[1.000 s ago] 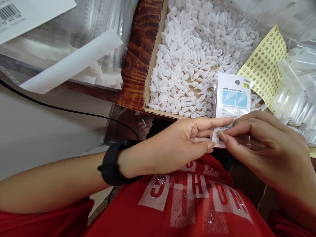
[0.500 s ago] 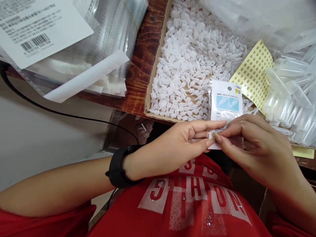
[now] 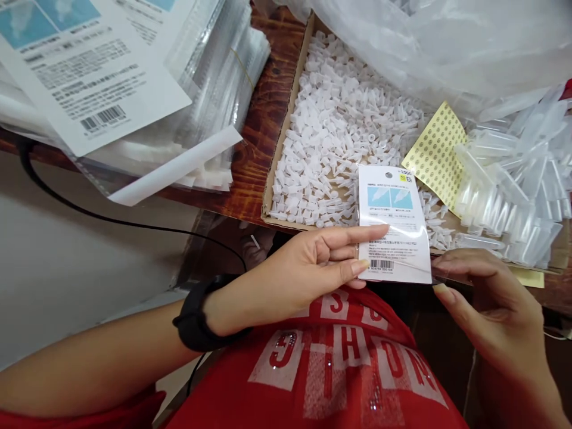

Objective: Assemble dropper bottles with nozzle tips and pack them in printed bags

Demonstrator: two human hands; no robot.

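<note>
Right hand (image 3: 496, 298): has drawn off the front of the packet (image 3: 393, 220) since the earlier frame, and I now see it just beyond the lower right corner.
Barcode (image 3: 381, 264): lay under the fingers before; now uncovered near the packet's bottom edge.
View: has shifted, so more of the large printed card (image 3: 111, 83) at upper left reaches me.
Left hand grip: left hand (image 3: 317, 259) pinches the packet's lower left side, index finger straight across the front, thumb at the bottom corner, other fingers partly hidden behind.
Right hand pose: fingers curled, thumb stretched toward the corner; I cannot tell whether thumb and index pinch clear film there.
Left arm: comes in from my lower left, nearly straight at the black-banded wrist (image 3: 196, 316).
Packet place: raised over the near edge of the cardboard box (image 3: 273, 196) of white nozzle tips (image 3: 330, 143), between both hands.
Beside it: yellow sticker sheet (image 3: 440, 158), then clear tubes (image 3: 513, 196) further right.
</note>
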